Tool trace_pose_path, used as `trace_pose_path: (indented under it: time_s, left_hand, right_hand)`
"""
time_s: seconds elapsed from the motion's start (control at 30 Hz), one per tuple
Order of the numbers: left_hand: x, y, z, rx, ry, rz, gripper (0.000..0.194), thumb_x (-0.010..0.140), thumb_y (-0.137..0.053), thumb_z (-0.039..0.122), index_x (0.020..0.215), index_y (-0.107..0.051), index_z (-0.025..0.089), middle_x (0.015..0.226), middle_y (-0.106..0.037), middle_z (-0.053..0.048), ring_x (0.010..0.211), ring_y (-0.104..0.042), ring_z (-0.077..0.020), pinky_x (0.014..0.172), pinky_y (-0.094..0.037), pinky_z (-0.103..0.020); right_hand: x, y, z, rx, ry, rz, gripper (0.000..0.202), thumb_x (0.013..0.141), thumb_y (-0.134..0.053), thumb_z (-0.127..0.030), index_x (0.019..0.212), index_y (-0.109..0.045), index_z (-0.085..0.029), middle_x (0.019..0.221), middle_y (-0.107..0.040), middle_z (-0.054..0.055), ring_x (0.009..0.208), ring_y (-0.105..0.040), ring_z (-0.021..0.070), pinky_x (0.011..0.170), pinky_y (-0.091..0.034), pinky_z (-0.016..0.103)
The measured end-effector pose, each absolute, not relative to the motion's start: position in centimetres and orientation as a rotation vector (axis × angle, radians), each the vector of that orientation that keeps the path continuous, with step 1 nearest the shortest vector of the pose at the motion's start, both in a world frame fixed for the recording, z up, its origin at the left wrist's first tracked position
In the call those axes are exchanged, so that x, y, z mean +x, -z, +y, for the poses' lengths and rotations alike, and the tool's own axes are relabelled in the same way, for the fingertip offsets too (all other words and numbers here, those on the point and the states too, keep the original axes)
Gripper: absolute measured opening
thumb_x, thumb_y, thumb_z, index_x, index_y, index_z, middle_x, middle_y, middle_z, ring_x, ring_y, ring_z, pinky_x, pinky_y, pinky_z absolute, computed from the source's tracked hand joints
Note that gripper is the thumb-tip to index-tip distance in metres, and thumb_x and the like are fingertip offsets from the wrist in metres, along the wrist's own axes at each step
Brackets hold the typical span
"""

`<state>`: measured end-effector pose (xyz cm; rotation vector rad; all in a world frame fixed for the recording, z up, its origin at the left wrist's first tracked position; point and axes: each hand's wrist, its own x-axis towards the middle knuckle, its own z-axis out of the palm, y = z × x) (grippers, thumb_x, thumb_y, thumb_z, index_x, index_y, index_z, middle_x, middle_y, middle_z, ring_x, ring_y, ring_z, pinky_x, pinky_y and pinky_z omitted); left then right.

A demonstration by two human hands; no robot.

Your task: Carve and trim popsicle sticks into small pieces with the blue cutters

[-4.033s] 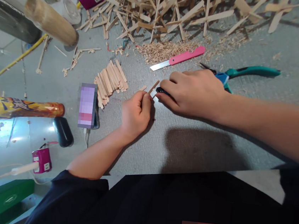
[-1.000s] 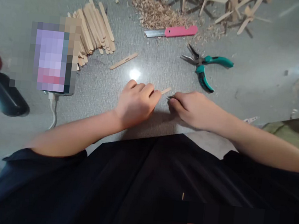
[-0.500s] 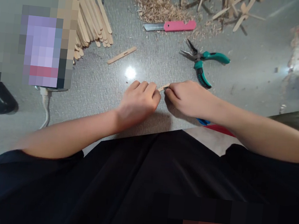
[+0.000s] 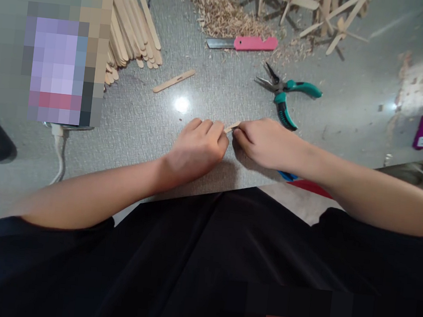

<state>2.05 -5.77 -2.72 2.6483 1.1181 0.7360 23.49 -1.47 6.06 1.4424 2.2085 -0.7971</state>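
One wooden stick (image 4: 232, 127): light, thin, probably brittle; left hand (image 4: 197, 147) pinched it, right hand (image 4: 268, 143) closed, contents unclear.

The knife handle (image 4: 255, 43) was pink. The pliers' grips (image 4: 292, 97) were teal, the table (image 4: 218, 93) grey and finely textured, the sticks (image 4: 134, 29) pale tan.
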Motion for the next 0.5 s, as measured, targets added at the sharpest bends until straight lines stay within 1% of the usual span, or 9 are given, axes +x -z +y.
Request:
trace_pose_path:
  time_s: [0.17, 0.23, 0.3, 0.4, 0.43, 0.5]
  left_hand:
    - [2.0, 2.6, -5.6, 2.681, -0.623, 1.096, 0.044, 0.114, -0.045, 0.001, 0.093, -0.08, 0.016, 0.092, -0.071, -0.013, 0.084, -0.063, -0.0275, 0.077, -0.04, -0.046]
    - [1.9, 2.2, -5.5, 2.679, -0.577, 1.08, 0.044, 0.113, -0.044, -0.002, 0.093, -0.079, 0.015, 0.093, -0.072, -0.014, 0.085, -0.064, -0.0273, 0.077, -0.041, -0.045]
    - [1.9, 1.7, -5.4, 2.709, -0.521, 1.083, 0.044, 0.112, -0.044, -0.004, 0.093, -0.08, 0.014, 0.093, -0.072, -0.013, 0.086, -0.066, -0.0268, 0.077, -0.041, -0.044]
    - [1.9, 1.2, -5.3, 2.768, -0.449, 1.084, 0.045, 0.112, -0.044, -0.006, 0.093, -0.08, 0.014, 0.093, -0.074, -0.013, 0.087, -0.067, -0.026, 0.076, -0.042, -0.043]
    - [1.9, 1.1, -5.2, 2.769, -0.439, 1.083, 0.045, 0.112, -0.044, -0.006, 0.094, -0.08, 0.013, 0.094, -0.074, -0.013, 0.087, -0.068, -0.026, 0.076, -0.042, -0.043]
    - [1.9, 1.2, -5.2, 2.754, -0.456, 1.084, 0.044, 0.111, -0.045, -0.007, 0.094, -0.08, 0.013, 0.093, -0.074, -0.014, 0.087, -0.067, -0.0262, 0.075, -0.042, -0.042]
  right_hand:
    - [23.5, -5.9, -1.3, 1.432, 0.839, 2.197, 0.04, 0.12, -0.04, -0.03, 0.081, -0.05, -0.028, 0.081, -0.071, 0.009, 0.074, -0.059, 0.025, 0.076, -0.037, 0.042]
    - [23.5, -5.8, -1.2, 1.423, 0.842, 2.192, 0.04, 0.121, -0.039, -0.03, 0.082, -0.049, -0.028, 0.08, -0.07, 0.008, 0.073, -0.057, 0.0243, 0.076, -0.037, 0.041]
    - [23.6, -5.7, -1.0, 1.401, 0.83, 2.166, 0.038, 0.12, -0.04, -0.029, 0.084, -0.052, -0.028, 0.082, -0.071, 0.01, 0.074, -0.059, 0.0252, 0.075, -0.037, 0.041]
    - [23.2, -6.0, -0.5, 1.386, 0.822, 2.107, 0.037, 0.119, -0.042, -0.028, 0.087, -0.06, -0.026, 0.088, -0.076, 0.013, 0.079, -0.066, 0.028, 0.074, -0.037, 0.041]
    - [23.0, -6.2, -0.3, 1.395, 0.837, 2.071, 0.038, 0.119, -0.042, -0.028, 0.087, -0.062, -0.026, 0.087, -0.077, 0.013, 0.078, -0.067, 0.028, 0.074, -0.037, 0.041]
    - [22.3, -6.9, 0.2, 1.418, 0.88, 1.964, 0.039, 0.12, -0.042, -0.027, 0.088, -0.064, -0.025, 0.076, -0.074, 0.01, 0.07, -0.067, 0.0257, 0.073, -0.038, 0.04]
